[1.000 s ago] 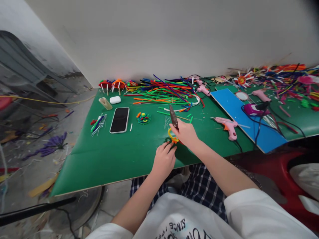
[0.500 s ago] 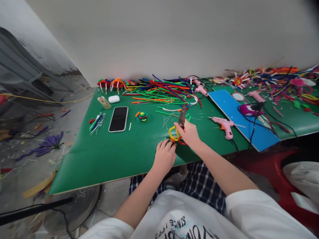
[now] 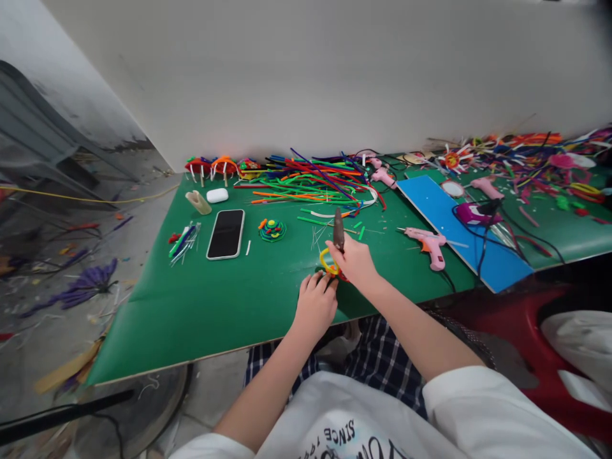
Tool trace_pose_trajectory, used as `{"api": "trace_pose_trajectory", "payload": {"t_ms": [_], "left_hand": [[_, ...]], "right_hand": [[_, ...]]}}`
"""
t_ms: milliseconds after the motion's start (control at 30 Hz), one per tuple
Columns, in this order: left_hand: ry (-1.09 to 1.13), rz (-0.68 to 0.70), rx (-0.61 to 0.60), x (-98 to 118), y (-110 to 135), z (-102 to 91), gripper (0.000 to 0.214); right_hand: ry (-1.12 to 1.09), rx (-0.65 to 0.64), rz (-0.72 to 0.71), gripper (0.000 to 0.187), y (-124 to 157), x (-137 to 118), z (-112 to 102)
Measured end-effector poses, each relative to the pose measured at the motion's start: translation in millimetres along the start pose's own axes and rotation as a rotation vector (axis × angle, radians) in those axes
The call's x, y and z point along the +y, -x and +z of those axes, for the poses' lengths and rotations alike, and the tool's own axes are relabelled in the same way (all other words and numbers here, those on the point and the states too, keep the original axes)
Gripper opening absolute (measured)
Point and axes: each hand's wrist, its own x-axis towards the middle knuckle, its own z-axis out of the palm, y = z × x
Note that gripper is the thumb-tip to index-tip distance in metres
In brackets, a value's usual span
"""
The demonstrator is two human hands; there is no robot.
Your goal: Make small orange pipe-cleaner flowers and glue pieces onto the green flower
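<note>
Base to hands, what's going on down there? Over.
Right hand shut on scissors, blades up. Left hand curled on green table by the handles, contents hidden. Pink glue gun apart, to the right.

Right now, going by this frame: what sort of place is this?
Most likely a small handicraft workshop. A heap of coloured pipe cleaners lies on the green-covered table, a pink hot glue gun lies near it, and the right hand grips scissors. Cut scraps litter the floor.

Matt green table cover (image 3: 229, 299); glossy glass-faced phone (image 3: 225, 234); fuzzy pipe cleaners (image 3: 310, 178); smooth pink plastic glue gun (image 3: 427, 241).
</note>
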Motion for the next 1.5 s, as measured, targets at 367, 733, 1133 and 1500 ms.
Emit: {"api": "trace_pose_trajectory", "payload": {"t_ms": [367, 733, 1133, 1500], "left_hand": [[-0.002, -0.048, 0.080, 2.8, -2.1, -0.6, 0.032], [-0.040, -0.169, 0.081, 4.1, -2.7, 0.9, 0.040], [-0.061, -0.160, 0.087, 4.5, 2.8, 3.4, 0.040], [-0.061, -0.160, 0.075, 4.8, 2.7, -0.6, 0.038]], "right_hand": [[0.115, -0.145, -0.005, 0.032, -14.9, -14.6, 0.6], [0.140, -0.072, -0.007, 0.033, -8.4, -14.1, 4.5], [0.089, 0.104, 0.033, 0.039, 17.2, -4.9, 7.1], [0.163, -0.142, -0.005, 0.026, -21.3, -33.1, 12.8]]}}
